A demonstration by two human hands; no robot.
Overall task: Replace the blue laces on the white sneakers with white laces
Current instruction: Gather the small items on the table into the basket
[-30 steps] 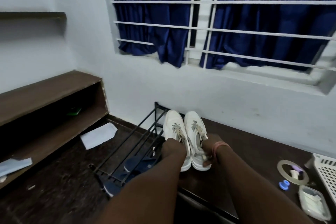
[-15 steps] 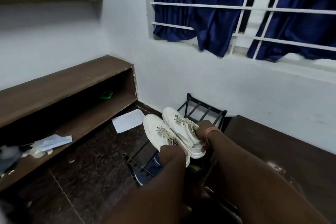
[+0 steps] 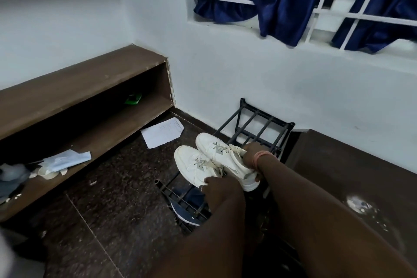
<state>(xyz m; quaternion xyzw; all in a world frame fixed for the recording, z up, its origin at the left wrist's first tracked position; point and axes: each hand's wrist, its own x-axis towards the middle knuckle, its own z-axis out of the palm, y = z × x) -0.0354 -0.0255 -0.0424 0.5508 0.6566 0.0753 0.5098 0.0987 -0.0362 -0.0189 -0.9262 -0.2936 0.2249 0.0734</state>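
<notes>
White-painted walls meet in a corner above a dark speckled stone floor (image 3: 108, 205). Landmark: black metal shoe rack (image 3: 259, 133), standing on the floor against the wall under the barred window with blue curtains (image 3: 279, 4).

Pair of white sneakers (image 3: 209, 160) is held in the air over the near-left part of the rack, side by side, touching, toes pointing away from the person and to the left. Uppers plain white, smooth, soles white. Laces (image 3: 203, 163) are in the eyelets of both shoes; they read pale, off-white to grey, exact colour uncertain in this light.

Left hand (image 3: 220, 187) grips the heel end of the left-hand sneaker, fingers curled over its collar. Right hand (image 3: 253, 158) grips the heel end of the right-hand sneaker, fingers wrapped round the ankle part; pink band (image 3: 261, 158) on that wrist.

Below the rack's bars: a dark blue shoe (image 3: 187, 212) with a white sole edge. Left of the rack: a white paper sheet (image 3: 162, 132) on the floor, then a long brown wooden shelf (image 3: 74, 97) holding crumpled papers (image 3: 65, 160) and a small green item (image 3: 133, 99). Right of the rack: a dark brown surface (image 3: 352, 176).
</notes>
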